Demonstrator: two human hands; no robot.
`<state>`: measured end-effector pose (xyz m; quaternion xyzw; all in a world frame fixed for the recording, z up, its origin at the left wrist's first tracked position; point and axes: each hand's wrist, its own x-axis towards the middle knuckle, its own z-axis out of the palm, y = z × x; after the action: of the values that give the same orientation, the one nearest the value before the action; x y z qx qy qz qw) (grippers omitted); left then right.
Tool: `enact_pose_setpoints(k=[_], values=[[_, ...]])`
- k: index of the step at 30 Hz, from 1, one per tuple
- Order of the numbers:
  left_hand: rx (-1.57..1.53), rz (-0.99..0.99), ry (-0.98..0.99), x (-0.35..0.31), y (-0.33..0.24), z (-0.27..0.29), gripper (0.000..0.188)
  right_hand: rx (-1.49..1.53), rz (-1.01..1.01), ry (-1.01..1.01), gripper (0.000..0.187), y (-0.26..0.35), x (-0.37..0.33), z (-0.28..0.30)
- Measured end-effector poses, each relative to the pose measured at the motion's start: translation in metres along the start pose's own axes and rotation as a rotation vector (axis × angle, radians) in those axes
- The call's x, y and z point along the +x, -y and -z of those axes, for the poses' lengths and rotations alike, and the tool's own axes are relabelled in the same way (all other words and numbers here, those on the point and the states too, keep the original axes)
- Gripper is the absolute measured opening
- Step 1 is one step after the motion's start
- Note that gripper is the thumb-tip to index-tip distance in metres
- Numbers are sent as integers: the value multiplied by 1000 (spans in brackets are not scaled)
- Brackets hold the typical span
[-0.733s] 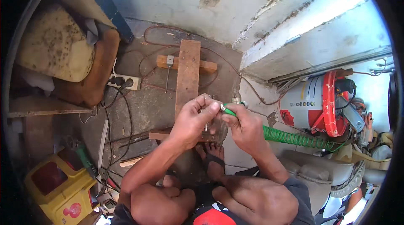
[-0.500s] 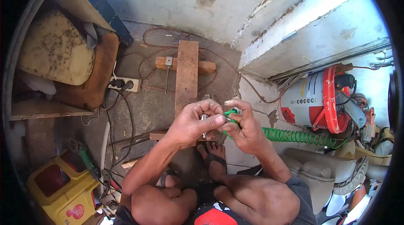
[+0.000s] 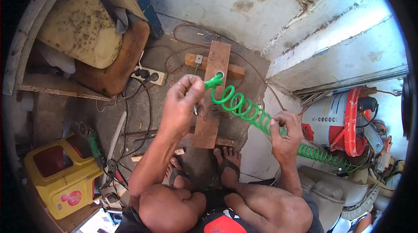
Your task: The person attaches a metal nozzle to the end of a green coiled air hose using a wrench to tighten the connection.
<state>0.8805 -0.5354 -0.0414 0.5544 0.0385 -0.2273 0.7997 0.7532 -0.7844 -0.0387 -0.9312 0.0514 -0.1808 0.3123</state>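
A green coiled hose (image 3: pixel 244 108) stretches between my two hands. My left hand (image 3: pixel 180 99) pinches it near one end, where a round metal fitting (image 3: pixel 220 74) shows beyond the fingers. Under that same hand a small dark metal part (image 3: pixel 195 110) sticks out; how it is held I cannot make out. Farther right, my right hand (image 3: pixel 286 132) is closed round the coils, and the rest of the hose trails off past it. Below lies a wooden plank (image 3: pixel 212 119) on the floor, across a shorter wooden block (image 3: pixel 235 71).
On the left are a yellow box (image 3: pixel 61 189), a green angle grinder (image 3: pixel 94 146) and a white power strip (image 3: pixel 160 79) with cables. To the right stands a red and white bucket (image 3: pixel 327 119) beside tan cushions (image 3: pixel 324 185). White walls close off the far side.
My hands have moved apart, the left to the left and up, the right to the right. The hose is drawn out between them. The view has shifted slightly.
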Motion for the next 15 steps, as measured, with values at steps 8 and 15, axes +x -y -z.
enact_pose_setpoints(k=[8, 15], values=[[140, 64, 261, -18, 14, -27, 20, 162, 339, 63, 26, 54, 48, -22], [295, 82, 265, -25, 24, -8, 22, 103, 258, 377, 19, 43, 32, -24]])
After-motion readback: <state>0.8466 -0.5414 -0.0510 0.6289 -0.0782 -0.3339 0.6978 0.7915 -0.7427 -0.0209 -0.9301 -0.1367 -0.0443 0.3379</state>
